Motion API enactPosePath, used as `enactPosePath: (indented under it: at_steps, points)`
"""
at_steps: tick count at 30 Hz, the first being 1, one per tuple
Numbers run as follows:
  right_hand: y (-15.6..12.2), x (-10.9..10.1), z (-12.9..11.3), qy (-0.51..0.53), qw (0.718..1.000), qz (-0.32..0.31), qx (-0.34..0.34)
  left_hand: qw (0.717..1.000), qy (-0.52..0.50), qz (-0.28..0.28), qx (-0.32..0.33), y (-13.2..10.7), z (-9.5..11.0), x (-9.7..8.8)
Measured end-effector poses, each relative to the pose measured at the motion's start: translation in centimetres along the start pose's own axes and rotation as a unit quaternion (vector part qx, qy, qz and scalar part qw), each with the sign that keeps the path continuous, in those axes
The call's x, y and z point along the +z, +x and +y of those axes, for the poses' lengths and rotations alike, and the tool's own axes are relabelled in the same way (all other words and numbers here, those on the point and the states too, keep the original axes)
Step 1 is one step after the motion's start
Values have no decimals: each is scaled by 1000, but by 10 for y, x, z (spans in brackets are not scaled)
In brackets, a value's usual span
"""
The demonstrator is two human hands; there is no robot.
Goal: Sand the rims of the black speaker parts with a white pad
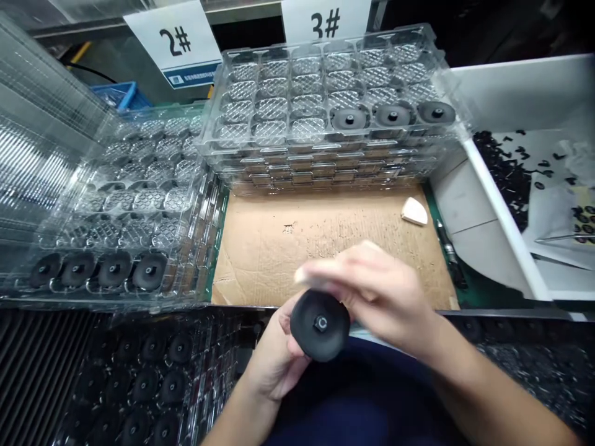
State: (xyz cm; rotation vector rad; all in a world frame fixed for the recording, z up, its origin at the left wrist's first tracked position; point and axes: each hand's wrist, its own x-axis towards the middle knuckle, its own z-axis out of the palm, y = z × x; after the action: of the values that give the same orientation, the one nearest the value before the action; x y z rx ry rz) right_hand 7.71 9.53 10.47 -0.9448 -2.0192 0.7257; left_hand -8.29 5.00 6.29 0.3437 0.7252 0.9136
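Note:
A black round dished part (320,341) with a small raised hub in its middle faces up toward me above the table's front edge. My left hand (279,359) is closed on it, gripping its left side and underside. My right hand (381,288) hovers over the part's upper right rim, its fingers smeared by motion; whether they touch or pinch anything cannot be made out. Similar black parts sit in the front row of the clear tray (274,145) at the back, on its right side, and in the clear tray (125,210) at left.
Cardboard (260,229) covers the worktop, with a small white block (414,211) on it. A black pen-like tool (449,248) lies beside its right edge. The white bin (511,241) at right holds small black pieces. More filled trays (139,384) stand lower left.

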Motion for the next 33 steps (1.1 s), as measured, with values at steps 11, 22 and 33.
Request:
enactPosePath:
  at_steps: [11,22,33]
  points:
    - [-78,35,44,54,957,-57,279,994,-97,-48,5,-1,3,-9]
    - [-20,-2,-18,-23,999,-20,10,995,-10,73,71,-1,-2,1]
    - [-28,14,25,113,964,41,237,982,-2,108,156,9,-1,1]
